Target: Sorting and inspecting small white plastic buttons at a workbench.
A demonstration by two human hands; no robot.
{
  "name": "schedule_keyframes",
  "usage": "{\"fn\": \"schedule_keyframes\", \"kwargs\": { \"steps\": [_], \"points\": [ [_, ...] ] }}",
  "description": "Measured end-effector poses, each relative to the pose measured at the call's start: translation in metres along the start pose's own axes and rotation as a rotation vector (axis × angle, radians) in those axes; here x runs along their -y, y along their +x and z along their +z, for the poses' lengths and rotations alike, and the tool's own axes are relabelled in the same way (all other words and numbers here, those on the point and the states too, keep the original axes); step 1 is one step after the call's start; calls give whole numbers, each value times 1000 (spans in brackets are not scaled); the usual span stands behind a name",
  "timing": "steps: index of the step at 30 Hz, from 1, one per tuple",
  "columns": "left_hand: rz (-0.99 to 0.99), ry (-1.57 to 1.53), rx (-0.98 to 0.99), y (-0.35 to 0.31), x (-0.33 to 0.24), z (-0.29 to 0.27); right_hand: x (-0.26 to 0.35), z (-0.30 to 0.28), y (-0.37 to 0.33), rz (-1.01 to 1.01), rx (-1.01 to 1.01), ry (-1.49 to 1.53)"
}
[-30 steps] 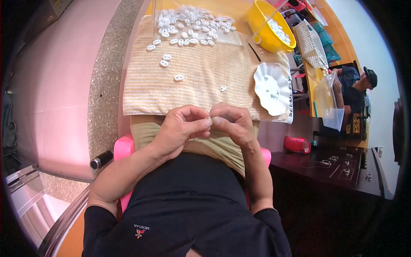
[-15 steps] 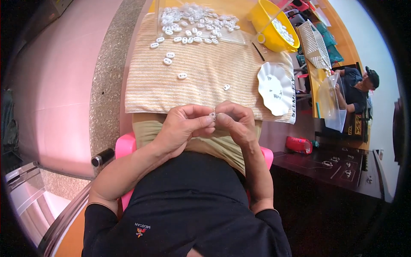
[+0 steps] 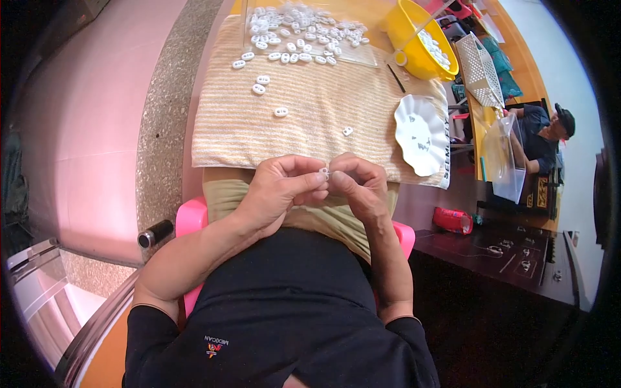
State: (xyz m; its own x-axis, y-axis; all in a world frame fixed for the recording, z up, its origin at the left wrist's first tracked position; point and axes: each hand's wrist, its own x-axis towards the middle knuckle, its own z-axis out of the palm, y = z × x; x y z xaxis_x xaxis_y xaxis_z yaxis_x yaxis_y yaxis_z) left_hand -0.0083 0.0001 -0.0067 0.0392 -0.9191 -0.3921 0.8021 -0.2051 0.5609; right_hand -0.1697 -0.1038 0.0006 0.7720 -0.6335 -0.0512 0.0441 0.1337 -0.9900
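Observation:
Between my two hands, just over the near edge of the towel, is a small white plastic piece (image 3: 325,172) with holes. My left hand (image 3: 284,187) pinches it between thumb and forefinger. From the other side, the thumb and forefinger of my right hand (image 3: 359,184) close on the same piece, partly hiding it. A lone small white piece (image 3: 348,131) lies on the striped towel (image 3: 239,132) beyond my right hand. Farther left is a white oval piece (image 3: 281,112) with two dark holes, and a pair of similar ovals (image 3: 260,85) sits behind it.
Many white pieces (image 3: 297,29) heap at the towel's far side by a clear sheet. A yellow basin (image 3: 394,29) holds more. The scalloped white dish (image 3: 407,136) at right contains small dark bits. A thin black stick (image 3: 396,77) lies nearby. Another person (image 3: 540,139) sits far right.
The whole view has shifted slightly. My hands stay together on the small white piece, with the fingers adjusted a little and the piece seeming to be turned slightly.

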Motion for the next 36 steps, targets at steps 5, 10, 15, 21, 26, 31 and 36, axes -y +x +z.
{"fn": "schedule_keyframes", "kwargs": {
  "steps": [5, 10, 15, 21, 26, 31, 36],
  "points": [
    [2, 3, 9, -1, 0, -1, -4, -2, 0, -21, 4, -69],
    [8, 4, 8, 1, 2, -1, -4, 0, -1, -29, -12, -103],
    [12, 11, 0, 0, 2, -1, -3, 3, -1, -52, -38, -138],
    [14, 27, 12, 0, 2, -2, -3, 6, -2, -45, -72, -182],
    [23, 27, 8, 0, 5, -2, -1, 9, -2, -42, -77, -182],
    [29, 25, 0, 1, 7, -3, 0, 8, -3, 28, -69, -206],
    [30, 17, -6, 1, 6, -2, -4, 7, -3, 61, -80, -6]
  ]
}}
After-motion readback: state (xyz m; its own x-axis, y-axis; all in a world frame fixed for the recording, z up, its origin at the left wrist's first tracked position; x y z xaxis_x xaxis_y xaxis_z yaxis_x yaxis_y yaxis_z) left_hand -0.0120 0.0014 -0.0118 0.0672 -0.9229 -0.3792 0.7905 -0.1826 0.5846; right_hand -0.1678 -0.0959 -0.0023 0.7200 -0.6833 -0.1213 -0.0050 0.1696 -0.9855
